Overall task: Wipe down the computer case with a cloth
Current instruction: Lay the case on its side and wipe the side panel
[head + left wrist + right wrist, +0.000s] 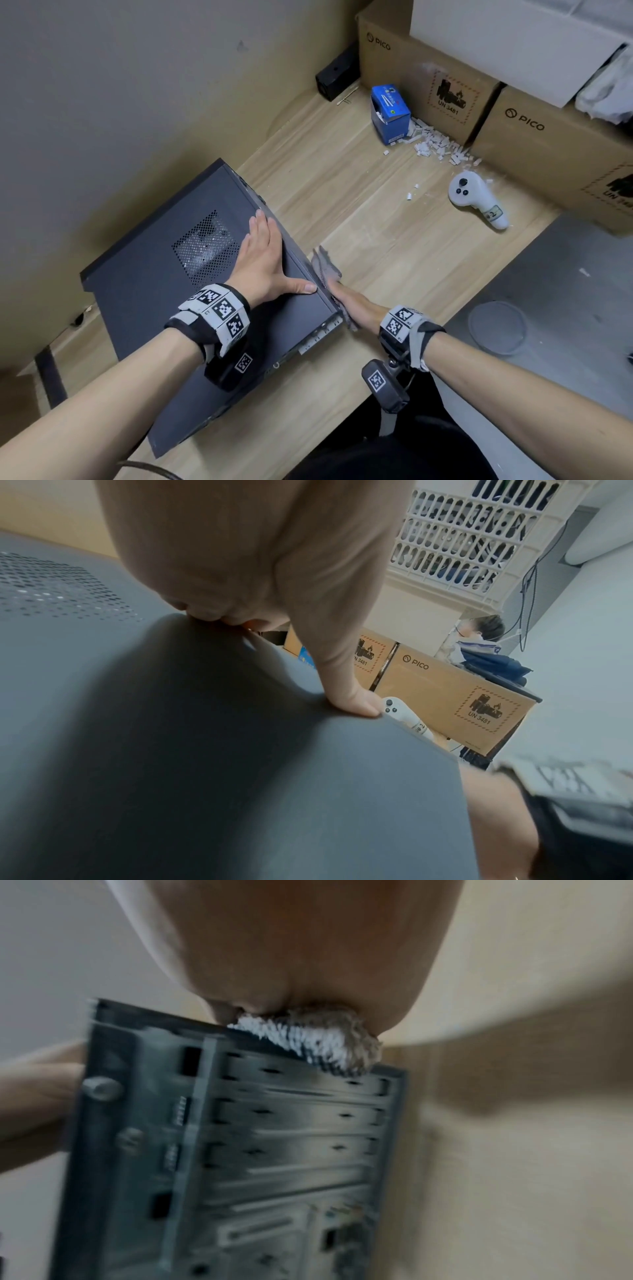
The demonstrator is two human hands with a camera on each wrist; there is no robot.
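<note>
Head view: the computer case [178,284] lies flat on its broad side on the wooden desk [394,246], near the wall, with its rear panel toward the person.
Left hand: the left hand [263,260] lies flat on the upper side panel beside the mesh vent, fingers straight and together, thumb spread along the right edge. It holds nothing; it looks to be steadying the case.
Right hand: the right hand [352,303] presses the grey cloth [325,265] against the narrow right-hand face of the case, close to the rear corner. Whether its fingers are straight or curled into the cloth I cannot tell, since the cloth and the case edge hide them.
Cloth and grip: the cloth is sandwiched between palm and case, its far end sticking out past the hand along the edge. In the right wrist view the bunched cloth [318,1039] sits at the top rim of the rear panel, and the picture is blurred.
Progress: I judge the wiping is under way on the side face. The top panel shows no obvious dirt, though dust seems to cling in the vent holes.
Left to do: probably the rest of that side, the slotted rear panel and the vent.
Nearby: a white controller [476,202], a blue box [390,113] with spilled white bits, and cardboard boxes [428,78] are well apart from the case.
</note>
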